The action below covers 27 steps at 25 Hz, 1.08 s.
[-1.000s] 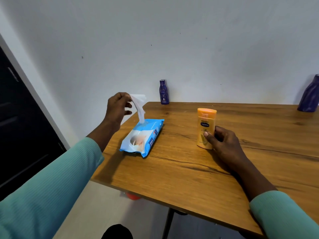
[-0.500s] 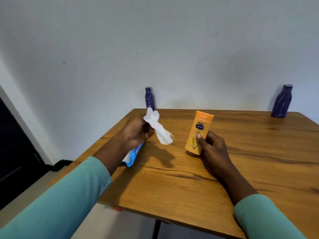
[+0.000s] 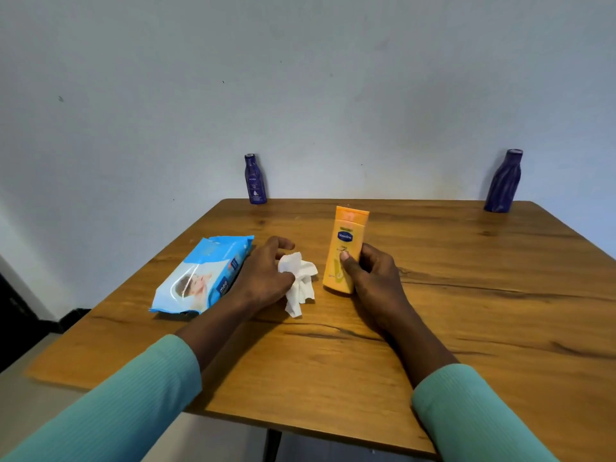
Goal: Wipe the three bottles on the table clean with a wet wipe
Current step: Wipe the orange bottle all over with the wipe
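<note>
An orange lotion bottle (image 3: 346,241) stands slightly tilted in the middle of the wooden table (image 3: 466,311). My right hand (image 3: 373,278) grips its lower part, thumb across the front. My left hand (image 3: 263,278) holds a crumpled white wet wipe (image 3: 300,281) low over the table, just left of the orange bottle. A small dark blue bottle (image 3: 255,179) stands at the table's far left edge by the wall. A larger ribbed purple bottle (image 3: 503,181) stands at the far right corner.
A blue wet-wipe pack (image 3: 200,275) lies flat on the table to the left of my left hand. The white wall runs right behind the table. The table's left and near edges drop off to the floor.
My left hand pulled the wipe free of the pack and brought it down to the right, beside the orange bottle. The right hand kept its grip on the bottle. The camera turned right.
</note>
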Available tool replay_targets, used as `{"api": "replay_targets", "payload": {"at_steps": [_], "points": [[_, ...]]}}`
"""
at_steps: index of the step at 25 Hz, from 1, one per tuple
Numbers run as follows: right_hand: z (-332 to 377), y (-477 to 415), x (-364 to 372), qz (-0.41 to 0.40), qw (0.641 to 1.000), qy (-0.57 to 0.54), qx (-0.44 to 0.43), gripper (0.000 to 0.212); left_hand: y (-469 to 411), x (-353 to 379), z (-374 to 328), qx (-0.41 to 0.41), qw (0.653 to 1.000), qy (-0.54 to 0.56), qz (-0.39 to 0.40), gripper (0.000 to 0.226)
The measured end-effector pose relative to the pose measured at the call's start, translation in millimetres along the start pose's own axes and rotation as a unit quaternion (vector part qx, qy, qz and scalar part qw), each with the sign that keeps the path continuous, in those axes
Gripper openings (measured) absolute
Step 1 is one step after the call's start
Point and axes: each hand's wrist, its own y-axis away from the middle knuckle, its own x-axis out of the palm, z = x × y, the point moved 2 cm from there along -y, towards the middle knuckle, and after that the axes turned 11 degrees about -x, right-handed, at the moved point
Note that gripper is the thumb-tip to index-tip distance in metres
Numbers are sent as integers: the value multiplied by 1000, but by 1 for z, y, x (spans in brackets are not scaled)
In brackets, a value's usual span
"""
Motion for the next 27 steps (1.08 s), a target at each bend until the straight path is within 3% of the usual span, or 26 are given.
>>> {"api": "replay_targets", "payload": {"at_steps": [4, 8, 11, 13, 16, 18, 19, 21, 22, 23, 24, 26, 27], "points": [[-2, -1, -1, 4, 1000, -15, -2, 26, 1, 2, 1, -36, 991, 124, -28, 12], [-3, -2, 0, 4, 1000, -26, 1, 27, -2, -7, -4, -185, 947, 264, -19, 33], [-3, -3, 2, -1, 999, -38, 6, 20, 3, -15, -11, -285, 882, 369, 63, 29], [-2, -3, 3, -2, 998, -54, 12, 18, 4, -22, -18, -277, 860, 417, 95, 30], [-1, -2, 1, -4, 996, -87, 25, 13, 1, -35, -33, -242, 864, 437, 67, 32], [0, 0, -2, -14, 995, -92, 26, 9, 0, -41, -47, -192, 846, 497, -2, 31], [1, -1, -4, -22, 996, -82, 23, 9, 4, -43, -55, -128, 856, 497, -64, 29], [2, -2, -5, -26, 996, -84, 22, 10, 22, -36, -72, 95, 917, 346, -177, 22], [3, -2, -6, -23, 995, -99, 22, 12, 36, -25, -79, 227, 928, 224, -193, 22], [4, -1, -6, -17, 993, -118, 22, 14, 45, -10, -81, 318, 925, 107, -179, 25], [5, 0, -5, -9, 991, -129, 20, 16, 50, 6, -80, 359, 922, 4, -145, 31], [6, 1, -6, 3, 993, -117, 16, 19, 48, 31, -72, 364, 919, -125, -91, 40], [6, 2, -6, 7, 994, -104, 18, 20, 45, 36, -68, 363, 918, -138, -82, 43]]}}
